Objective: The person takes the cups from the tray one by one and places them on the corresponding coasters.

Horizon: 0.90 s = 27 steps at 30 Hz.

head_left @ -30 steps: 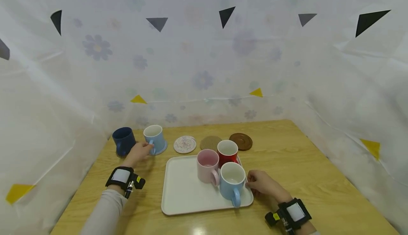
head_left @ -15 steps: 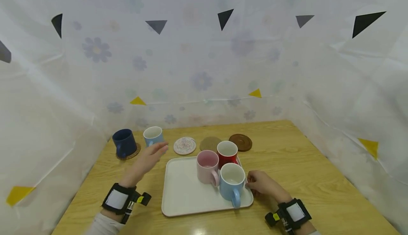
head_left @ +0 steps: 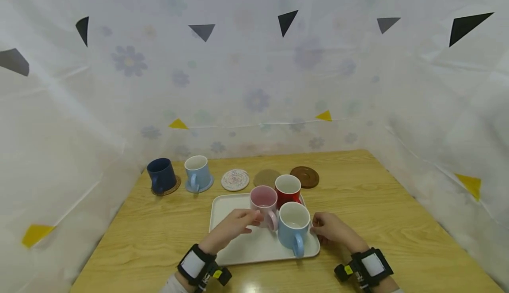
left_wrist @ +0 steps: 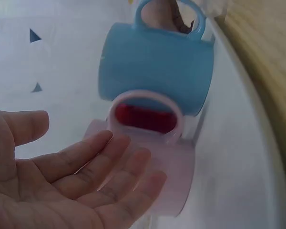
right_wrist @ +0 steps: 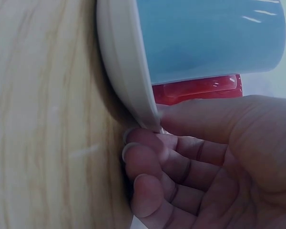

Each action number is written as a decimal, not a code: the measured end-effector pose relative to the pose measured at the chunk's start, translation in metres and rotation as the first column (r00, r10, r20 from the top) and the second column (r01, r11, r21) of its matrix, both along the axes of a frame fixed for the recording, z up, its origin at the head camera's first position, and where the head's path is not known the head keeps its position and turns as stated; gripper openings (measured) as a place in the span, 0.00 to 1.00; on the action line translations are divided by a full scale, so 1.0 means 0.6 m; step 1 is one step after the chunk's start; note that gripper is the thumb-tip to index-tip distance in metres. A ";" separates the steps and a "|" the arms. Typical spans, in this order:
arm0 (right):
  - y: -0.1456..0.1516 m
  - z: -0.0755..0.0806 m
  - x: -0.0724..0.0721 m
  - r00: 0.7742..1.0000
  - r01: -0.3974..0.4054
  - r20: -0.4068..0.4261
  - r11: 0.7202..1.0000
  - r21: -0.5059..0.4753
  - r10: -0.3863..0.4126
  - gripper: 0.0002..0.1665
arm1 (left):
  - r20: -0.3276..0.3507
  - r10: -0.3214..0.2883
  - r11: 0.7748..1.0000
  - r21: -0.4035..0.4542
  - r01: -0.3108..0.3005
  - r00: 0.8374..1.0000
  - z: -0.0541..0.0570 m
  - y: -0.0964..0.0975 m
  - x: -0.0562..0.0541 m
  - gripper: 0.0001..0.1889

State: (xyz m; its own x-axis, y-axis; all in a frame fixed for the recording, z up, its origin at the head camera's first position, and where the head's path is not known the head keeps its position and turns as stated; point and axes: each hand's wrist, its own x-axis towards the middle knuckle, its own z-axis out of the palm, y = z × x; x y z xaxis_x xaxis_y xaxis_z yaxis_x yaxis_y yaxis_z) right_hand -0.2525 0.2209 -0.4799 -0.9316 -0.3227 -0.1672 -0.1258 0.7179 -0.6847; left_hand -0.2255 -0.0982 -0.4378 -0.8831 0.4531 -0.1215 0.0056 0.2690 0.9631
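Note:
My left hand point(head_left: 229, 230) hovers over the white tray point(head_left: 248, 254) by the pink mug point(head_left: 260, 198). In the left wrist view its fingers are spread and nearly straight in front of the pink mug point(left_wrist: 174, 179), holding nothing; contact with the mug cannot be told. At the tray's right edge, my right hand point(head_left: 336, 231) grips the rim, thumb on top and curled fingers below, as the right wrist view shows. A light blue mug point(head_left: 291, 235) and a red mug point(head_left: 283, 198) with a white inside also stand on the tray.
Behind the tray runs a row of coasters: a speckled white one point(head_left: 235, 180), a tan one point(head_left: 264, 176) and a brown one point(head_left: 308, 177). To their left, a navy mug point(head_left: 164, 176) and another light blue mug point(head_left: 202, 176) stand on coasters. Plastic sheeting surrounds the table.
My left hand has let go of the light blue mug at the back left and moved right and nearer, to the pink mug. The right hand stays on the tray rim.

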 end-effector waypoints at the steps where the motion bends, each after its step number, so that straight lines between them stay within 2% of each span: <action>1: 0.000 0.000 0.000 1.000 0.004 0.001 1.000 0.000 -0.004 0.08 | 0.019 -0.005 1.000 0.009 0.005 1.000 -0.005 0.008 -0.001 0.26; 6: 0.000 0.001 0.001 1.000 0.016 0.000 1.000 0.003 -0.016 0.08 | 0.101 0.004 0.997 0.079 -0.012 0.995 -0.022 0.045 -0.006 0.23; 11: -0.001 0.000 0.001 1.000 0.010 -0.004 1.000 0.002 -0.010 0.08 | 0.134 0.062 0.991 0.109 -0.077 0.989 -0.032 0.066 -0.005 0.20; 18: -0.002 0.003 0.002 1.000 0.018 -0.001 1.000 0.000 -0.018 0.08 | 0.107 0.182 0.980 0.067 -0.190 0.977 -0.034 0.073 0.003 0.21; 23: -0.002 0.000 0.000 0.999 0.031 0.019 1.000 -0.004 -0.031 0.08 | 0.058 0.316 0.940 0.114 -0.321 0.947 -0.040 0.063 0.003 0.23; 27: -0.001 -0.002 -0.002 0.999 0.034 0.032 0.999 -0.004 -0.034 0.08 | 0.003 0.384 0.914 0.141 -0.381 0.923 -0.043 0.049 0.001 0.22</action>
State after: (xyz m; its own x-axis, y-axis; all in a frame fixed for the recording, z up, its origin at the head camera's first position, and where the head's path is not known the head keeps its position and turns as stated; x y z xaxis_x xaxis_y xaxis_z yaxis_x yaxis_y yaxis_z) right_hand -0.2534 0.2202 -0.4813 -0.9363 -0.2920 -0.1952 -0.0798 0.7181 -0.6913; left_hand -0.2250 -0.0688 -0.4637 -0.9941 0.0906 -0.0593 -0.0481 0.1215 0.9914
